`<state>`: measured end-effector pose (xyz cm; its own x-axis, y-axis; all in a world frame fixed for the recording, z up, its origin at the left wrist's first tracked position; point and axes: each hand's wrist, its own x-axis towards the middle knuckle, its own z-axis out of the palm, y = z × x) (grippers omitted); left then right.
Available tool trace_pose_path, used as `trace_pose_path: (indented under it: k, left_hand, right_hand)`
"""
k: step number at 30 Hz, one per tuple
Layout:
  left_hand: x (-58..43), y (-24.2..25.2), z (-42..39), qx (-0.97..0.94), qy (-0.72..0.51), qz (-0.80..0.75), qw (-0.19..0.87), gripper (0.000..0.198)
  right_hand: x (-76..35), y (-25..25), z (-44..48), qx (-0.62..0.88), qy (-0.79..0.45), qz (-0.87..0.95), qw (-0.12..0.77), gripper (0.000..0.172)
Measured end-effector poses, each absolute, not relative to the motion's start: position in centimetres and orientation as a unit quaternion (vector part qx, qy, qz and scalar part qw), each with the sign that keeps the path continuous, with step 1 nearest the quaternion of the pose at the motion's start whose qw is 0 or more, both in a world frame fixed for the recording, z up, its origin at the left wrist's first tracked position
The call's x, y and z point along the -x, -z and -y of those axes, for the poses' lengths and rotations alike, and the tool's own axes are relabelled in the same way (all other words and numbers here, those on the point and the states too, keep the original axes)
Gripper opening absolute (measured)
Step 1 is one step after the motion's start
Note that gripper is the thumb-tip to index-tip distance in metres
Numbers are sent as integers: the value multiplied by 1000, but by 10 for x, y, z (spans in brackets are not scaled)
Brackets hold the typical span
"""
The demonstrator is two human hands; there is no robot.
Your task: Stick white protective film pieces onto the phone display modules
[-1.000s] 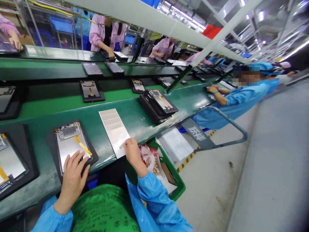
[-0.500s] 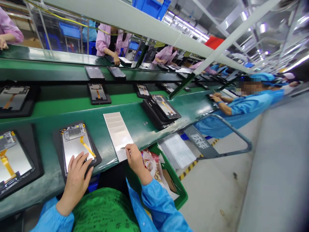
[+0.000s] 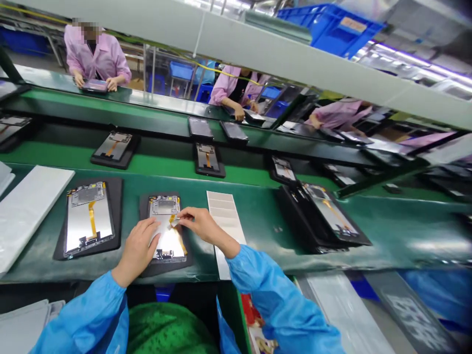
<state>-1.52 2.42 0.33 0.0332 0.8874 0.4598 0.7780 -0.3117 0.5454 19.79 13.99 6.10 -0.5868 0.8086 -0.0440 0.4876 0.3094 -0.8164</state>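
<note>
1. Counter [image 3: 260, 209] carried the tablet [image 3: 168, 241] on a pad [image 3: 143, 202], probably for cushioning.
2. Tablet lay open-side up, exposing its ribbon [image 3: 181, 241].
3. Sheet [image 3: 221, 209] lay just right, seemingly for easy reach.
4. Left hand [image 3: 138, 246], loosely spread, rested on the tablet's left side, perhaps steadying it.
5. Right hand [image 3: 201, 225] pinched a pale slip [image 3: 174, 222] at the ribbon.

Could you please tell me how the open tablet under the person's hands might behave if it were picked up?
The open tablet is probably stiff, as it lies flat like a slab. It may be fragile, since its circuit board and orange ribbon cable are exposed. Broad and thin, it seems unlikely to roll.
</note>
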Motion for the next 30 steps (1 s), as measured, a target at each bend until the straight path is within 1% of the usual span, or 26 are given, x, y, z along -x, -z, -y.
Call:
trace_pose_path:
  k: [4, 8, 11, 13, 18, 22, 30]
  left_hand:
    - [22, 3, -30, -712, -377, -588, 64, 29]
    - [25, 5, -32, -722, -356, -590, 60, 31]
    - [26, 3, -33, -738, -325, -589, 49, 32]
    - [26, 2, -33, -751, -299, -587, 42, 34]
    - [27, 1, -34, -771, -234, -592, 25, 45]
    - [25, -3, -35, -777, -209, -593, 16, 53]
    - [18, -10, -40, -774, -177, -607, -2, 47]
  right_hand:
    - [-174, -68, -156, 370, -430, 817, 107, 3]
    - [-157, -75, -176, 301, -385, 872, 24, 5]
    - [-146, -77, -193, 239, -375, 895, -40, 6]
    - [-140, -77, -203, 189, -367, 908, -67, 6]
    - [-124, -74, -218, 161, -319, 930, -81, 10]
    - [-115, -70, -223, 156, -299, 938, -87, 10]
    - [-114, -69, -221, 172, -280, 941, -83, 9]
